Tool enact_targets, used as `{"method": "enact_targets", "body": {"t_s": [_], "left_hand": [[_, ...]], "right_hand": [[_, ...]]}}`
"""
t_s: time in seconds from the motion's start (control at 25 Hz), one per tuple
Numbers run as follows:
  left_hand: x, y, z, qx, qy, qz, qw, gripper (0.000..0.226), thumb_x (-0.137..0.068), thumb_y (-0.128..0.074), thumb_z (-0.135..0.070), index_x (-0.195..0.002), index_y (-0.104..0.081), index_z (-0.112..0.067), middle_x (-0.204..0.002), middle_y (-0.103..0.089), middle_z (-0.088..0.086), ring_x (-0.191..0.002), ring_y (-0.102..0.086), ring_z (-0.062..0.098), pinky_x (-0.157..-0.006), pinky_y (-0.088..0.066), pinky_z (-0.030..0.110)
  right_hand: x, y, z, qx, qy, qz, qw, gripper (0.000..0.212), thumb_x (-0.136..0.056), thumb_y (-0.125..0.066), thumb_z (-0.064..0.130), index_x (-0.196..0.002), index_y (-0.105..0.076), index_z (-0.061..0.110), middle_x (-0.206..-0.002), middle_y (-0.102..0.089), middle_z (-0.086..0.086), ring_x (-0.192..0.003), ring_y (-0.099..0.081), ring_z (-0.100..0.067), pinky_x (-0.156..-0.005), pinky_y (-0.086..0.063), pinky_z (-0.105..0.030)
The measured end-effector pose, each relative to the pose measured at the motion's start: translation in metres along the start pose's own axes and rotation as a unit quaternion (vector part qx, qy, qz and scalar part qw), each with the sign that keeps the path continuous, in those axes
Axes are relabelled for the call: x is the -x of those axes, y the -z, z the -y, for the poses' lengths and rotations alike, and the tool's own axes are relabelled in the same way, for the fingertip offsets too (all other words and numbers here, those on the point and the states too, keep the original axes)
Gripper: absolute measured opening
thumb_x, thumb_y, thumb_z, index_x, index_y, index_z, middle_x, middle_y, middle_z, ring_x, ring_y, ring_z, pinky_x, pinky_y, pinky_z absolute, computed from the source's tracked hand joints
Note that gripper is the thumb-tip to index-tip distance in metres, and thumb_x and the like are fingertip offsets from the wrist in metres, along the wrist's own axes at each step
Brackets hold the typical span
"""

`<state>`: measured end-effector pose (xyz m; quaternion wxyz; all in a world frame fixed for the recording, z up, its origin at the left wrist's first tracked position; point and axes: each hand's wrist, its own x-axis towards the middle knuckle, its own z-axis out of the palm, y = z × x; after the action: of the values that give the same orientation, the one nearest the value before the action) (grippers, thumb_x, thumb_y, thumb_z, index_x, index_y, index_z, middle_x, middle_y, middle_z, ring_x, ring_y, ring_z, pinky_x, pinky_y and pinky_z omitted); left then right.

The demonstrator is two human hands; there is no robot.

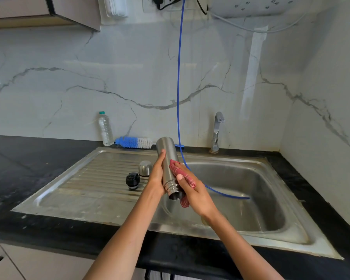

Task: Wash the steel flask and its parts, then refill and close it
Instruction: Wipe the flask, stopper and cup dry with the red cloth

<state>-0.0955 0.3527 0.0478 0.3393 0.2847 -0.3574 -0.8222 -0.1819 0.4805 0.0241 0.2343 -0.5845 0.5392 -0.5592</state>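
You have one steel flask point(167, 158), one steel cup point(145, 168), one black stopper point(132, 180), one bottle brush point(133, 142), one plastic water bottle point(105, 129) and one red cloth point(182, 179) in view. The flask is held above the sink point(251, 199), at the edge between basin and drainboard; its long axis runs from about 11 o'clock down to 5 o'clock, closed base up and away from you, open threaded mouth down and toward you. Your left hand point(157, 176) lies along the flask's 9 o'clock side, fingers straight against the steel. Your right hand point(192, 194) sits on the 3 o'clock side, fingers wrapping the cloth against the body. The cup and stopper stand on the drainboard at 9 o'clock of your left hand, apart from each other. The brush and bottle rest on the desk point(28, 158) at 11 o'clock, by the wall. A blue hose point(178, 77) hangs into the basin.
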Motion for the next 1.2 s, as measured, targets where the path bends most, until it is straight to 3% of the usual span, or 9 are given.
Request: {"method": "enact_targets", "body": {"t_s": [0.12,0.24,0.36,0.52,0.64,0.76,0.88,1.0,1.2], "left_hand": [[-0.002,0.0,-0.007,0.046,-0.019,-0.039,0.998,0.067,-0.086,-0.069,-0.063,-0.116,-0.059,-0.003,-0.081,-0.068,0.017,-0.061,-0.071,0.028,-0.057,-0.06,0.038],[-0.006,0.0,-0.007,0.082,-0.05,-0.094,0.991,0.064,-0.083,-0.076,-0.057,-0.118,-0.058,-0.006,-0.087,-0.069,0.016,-0.064,-0.072,0.028,-0.057,-0.059,0.04],[-0.013,-0.003,0.001,0.064,-0.063,-0.127,0.988,0.078,-0.075,-0.085,-0.054,-0.129,-0.06,-0.003,-0.093,-0.07,0.015,-0.075,-0.071,0.029,-0.063,-0.06,0.038],[-0.021,-0.006,0.002,0.036,-0.085,-0.16,0.983,0.07,-0.073,-0.088,-0.047,-0.123,-0.064,-0.003,-0.094,-0.07,0.012,-0.081,-0.071,0.029,-0.072,-0.062,0.04],[-0.026,-0.007,0.001,0.045,-0.091,-0.15,0.983,0.073,-0.071,-0.09,-0.046,-0.124,-0.062,-0.004,-0.104,-0.073,0.013,-0.092,-0.073,0.031,-0.087,-0.061,0.049],[-0.023,-0.011,0.008,0.064,-0.085,-0.133,0.985,0.077,-0.068,-0.09,-0.05,-0.124,-0.059,-0.008,-0.115,-0.073,0.018,-0.103,-0.073,0.035,-0.092,-0.058,0.057],[-0.021,-0.015,0.016,0.125,-0.114,-0.102,0.98,0.104,-0.051,-0.095,-0.058,-0.132,-0.055,-0.008,-0.118,-0.07,0.019,-0.106,-0.071,0.038,-0.091,-0.058,0.06],[-0.017,-0.019,0.025,0.108,-0.153,-0.074,0.98,0.11,-0.054,-0.091,-0.065,-0.139,-0.05,-0.009,-0.119,-0.067,0.021,-0.113,-0.069,0.039,-0.095,-0.056,0.059],[-0.016,-0.011,0.017,0.015,-0.143,-0.029,0.989,0.094,-0.072,-0.078,-0.066,-0.143,-0.049,-0.012,-0.127,-0.068,0.021,-0.114,-0.069,0.032,-0.088,-0.06,0.044]], "right_hand": [[0.017,0.0,0.0,-0.022,-0.005,-0.006,1.0,0.04,-0.104,-0.049,0.049,-0.143,-0.054,0.045,-0.149,-0.052,0.019,-0.139,-0.045,-0.004,-0.119,-0.032,-0.038],[0.021,0.007,0.002,0.003,-0.021,-0.028,0.999,0.037,-0.102,-0.05,0.054,-0.138,-0.056,0.052,-0.129,-0.064,0.025,-0.107,-0.062,0.0,-0.095,-0.049,-0.031],[0.017,0.01,-0.011,0.271,0.107,-0.043,0.956,0.04,-0.106,-0.048,0.046,-0.145,-0.055,0.038,-0.153,-0.047,0.017,-0.142,-0.042,-0.003,-0.111,-0.044,-0.034],[0.01,0.02,-0.032,0.463,0.251,0.016,0.85,0.042,-0.107,-0.046,0.039,-0.145,-0.057,0.024,-0.156,-0.046,0.002,-0.149,-0.037,-0.024,-0.116,-0.041,-0.043],[0.011,0.027,-0.026,0.351,0.218,-0.062,0.908,0.038,-0.106,-0.051,0.037,-0.141,-0.061,0.028,-0.148,-0.052,0.011,-0.139,-0.048,-0.01,-0.111,-0.044,-0.031],[0.01,0.018,-0.015,0.005,0.024,-0.176,0.984,0.033,-0.106,-0.049,0.043,-0.131,-0.068,0.032,-0.129,-0.067,0.01,-0.12,-0.064,-0.011,-0.1,-0.053,-0.036],[0.006,0.012,0.001,-0.361,-0.151,-0.171,0.904,0.036,-0.105,-0.052,0.039,-0.123,-0.071,0.014,-0.121,-0.072,-0.017,-0.1,-0.073,-0.032,-0.072,-0.06,-0.039],[0.011,0.012,0.011,-0.412,-0.188,-0.175,0.874,0.041,-0.099,-0.06,0.044,-0.123,-0.069,0.012,-0.108,-0.074,-0.019,-0.074,-0.07,-0.023,-0.06,-0.056,-0.032],[0.01,0.022,0.008,-0.267,-0.062,-0.212,0.938,0.028,-0.097,-0.068,0.022,-0.125,-0.071,0.023,-0.118,-0.074,-0.004,-0.101,-0.073,-0.024,-0.084,-0.059,-0.038]]}}
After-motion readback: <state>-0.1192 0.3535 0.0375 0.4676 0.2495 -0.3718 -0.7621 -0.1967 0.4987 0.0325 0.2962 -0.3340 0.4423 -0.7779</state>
